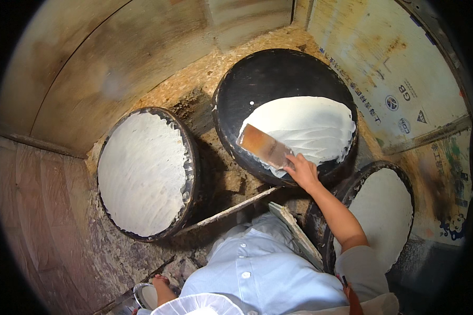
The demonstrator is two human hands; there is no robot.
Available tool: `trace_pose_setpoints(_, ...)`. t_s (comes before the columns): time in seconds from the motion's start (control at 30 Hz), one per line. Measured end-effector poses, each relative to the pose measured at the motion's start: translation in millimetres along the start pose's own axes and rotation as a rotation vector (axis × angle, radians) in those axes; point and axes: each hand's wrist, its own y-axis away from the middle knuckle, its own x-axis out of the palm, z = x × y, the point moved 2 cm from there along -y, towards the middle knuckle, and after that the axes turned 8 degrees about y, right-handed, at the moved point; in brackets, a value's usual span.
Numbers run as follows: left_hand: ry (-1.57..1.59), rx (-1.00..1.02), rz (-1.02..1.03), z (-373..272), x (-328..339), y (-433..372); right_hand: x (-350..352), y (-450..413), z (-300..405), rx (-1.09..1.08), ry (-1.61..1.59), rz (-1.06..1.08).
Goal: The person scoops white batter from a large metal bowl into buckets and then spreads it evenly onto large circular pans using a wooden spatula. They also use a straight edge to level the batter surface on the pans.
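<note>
My right hand (302, 170) grips the near end of a flat rectangular scraper (265, 146), brown and shiny. Its blade rests in white batter (299, 120) spread over the near right part of a round black griddle (276, 73). Ridged strokes run through the batter, and the griddle's far part is bare black. Low at the left, my left hand (160, 280) is at the rim of a small metal bowl (146, 296) containing white liquid. It seems to hold the rim; part of that hand is hidden.
Another griddle (142, 177) at left has a white, ragged-edged layer; a third (382, 212) stands right, also coated white. A narrow bar (230, 210) crosses between griddles. A greenish board (295, 234) leans by my waist. Panel walls (378, 71) bearing print enclose the crusted floor (110, 256).
</note>
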Motion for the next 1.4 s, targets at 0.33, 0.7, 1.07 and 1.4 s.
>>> trace_pose_setpoints(0.33,0.006,0.093,-0.016,11,27,22,-10,-24,-263,0.741,-0.513,-0.392)
trace_pose_setpoints(0.7,0.081,0.122,-0.073,-5,7,12,1,-37,-3,-0.095,0.048,-0.056)
trace_pose_setpoints(1.07,0.132,-0.072,0.054,4,18,34,-13,-84,-262,0.661,-0.721,-0.315)
trace_pose_setpoints(1.4,0.139,0.110,0.093,-3,2,17,-18,-69,2,-0.058,0.101,-0.017)
